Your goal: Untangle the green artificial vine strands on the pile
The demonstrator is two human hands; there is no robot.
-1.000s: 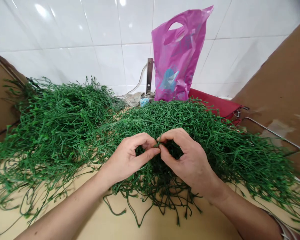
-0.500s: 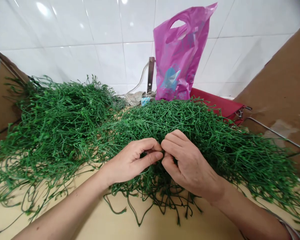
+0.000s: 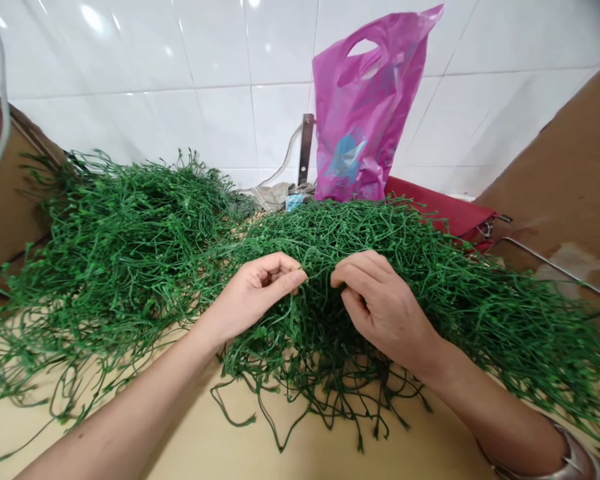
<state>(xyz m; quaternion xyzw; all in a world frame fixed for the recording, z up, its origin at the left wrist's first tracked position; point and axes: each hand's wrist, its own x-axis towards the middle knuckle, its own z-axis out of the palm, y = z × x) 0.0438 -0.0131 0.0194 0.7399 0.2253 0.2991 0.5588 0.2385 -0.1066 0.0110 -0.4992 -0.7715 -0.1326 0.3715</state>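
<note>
My left hand point(image 3: 263, 290) is over the middle of a big heap of thin green plastic stems point(image 3: 430, 267), its thumb and index finger pinched at a green stem tip. To its right, my right hand point(image 3: 383, 303) has its fingers curled together above the same heap; what they hold, if anything, is hidden. A small gap parts the two hands, with green stems showing in it. Below them, loose stems hang and curl onto the pale tabletop point(image 3: 240, 453).
A second green pile point(image 3: 130, 227) lies at the left. Behind the heap stand a pink plastic bag point(image 3: 367, 113), a red bag point(image 3: 445, 207) and a metal bracket point(image 3: 305, 150) against the white tiled wall. Brown cardboard point(image 3: 565, 180) rises at the right, more at the left.
My hands were touching at the fingertips and have come apart. My left hand has moved left and up, my right hand slightly right. The view has shifted a little.
</note>
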